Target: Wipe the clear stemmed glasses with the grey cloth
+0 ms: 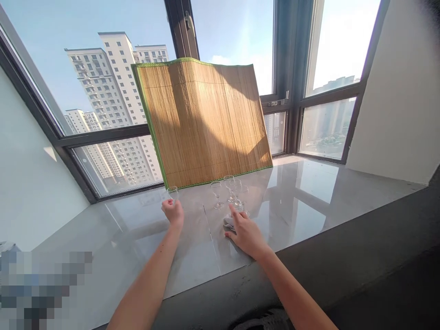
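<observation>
My left hand [173, 212] is closed round a small clear stemmed glass [173, 190], whose bowl shows above the fingers. My right hand [246, 233] grips a bunched grey-white cloth [228, 223] on the sill, thumb on the near side and fingers over it. Just beyond that hand, several more clear stemmed glasses stand upright in a cluster, the leftmost glass [217, 194] slightly apart from the others. The nearest ones are partly covered by my right fingers.
Glossy grey tiles make up the window sill [192, 256], with its front edge close to me. A bamboo mat [209, 123] with green edging leans on the window frame [294, 78] behind the glasses. White walls stand left and right. A blurred-out patch [34, 288] lies lower left.
</observation>
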Demonstrator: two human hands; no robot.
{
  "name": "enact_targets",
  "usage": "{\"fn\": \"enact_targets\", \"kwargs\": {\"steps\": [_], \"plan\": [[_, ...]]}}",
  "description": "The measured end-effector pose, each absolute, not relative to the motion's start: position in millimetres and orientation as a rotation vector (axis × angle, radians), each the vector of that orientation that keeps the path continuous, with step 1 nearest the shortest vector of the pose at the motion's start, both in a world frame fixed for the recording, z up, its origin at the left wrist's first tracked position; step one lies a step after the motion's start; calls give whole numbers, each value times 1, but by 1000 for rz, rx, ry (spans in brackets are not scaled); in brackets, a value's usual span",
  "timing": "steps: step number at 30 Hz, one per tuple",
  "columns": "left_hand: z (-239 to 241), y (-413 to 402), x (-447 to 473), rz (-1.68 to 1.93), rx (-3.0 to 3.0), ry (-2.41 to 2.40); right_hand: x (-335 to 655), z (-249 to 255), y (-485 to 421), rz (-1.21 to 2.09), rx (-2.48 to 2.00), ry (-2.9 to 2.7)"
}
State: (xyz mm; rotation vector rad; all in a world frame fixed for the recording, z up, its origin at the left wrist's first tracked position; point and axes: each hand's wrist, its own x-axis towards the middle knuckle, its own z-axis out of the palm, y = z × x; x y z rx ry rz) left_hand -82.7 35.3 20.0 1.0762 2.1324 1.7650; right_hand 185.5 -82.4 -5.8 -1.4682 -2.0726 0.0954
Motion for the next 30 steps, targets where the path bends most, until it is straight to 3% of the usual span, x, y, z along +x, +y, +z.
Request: {"fn": "enact_targets", "kwargs": {"steps": [13,20,25,30], "plan": [[8,48,-106,1533,1227,1974,185,-5,-83,139,-1380,-2159],[38,8,-57,1807,1968,1900,184,-6,-81,49,-1338,-2059],[40,-28,-13,1385,2877,1548,183,12,-93,-84,-1184,-1865],[36,-37,2,1095,3152,1263,183,31,-105,-208,-1274,-1868]]}}
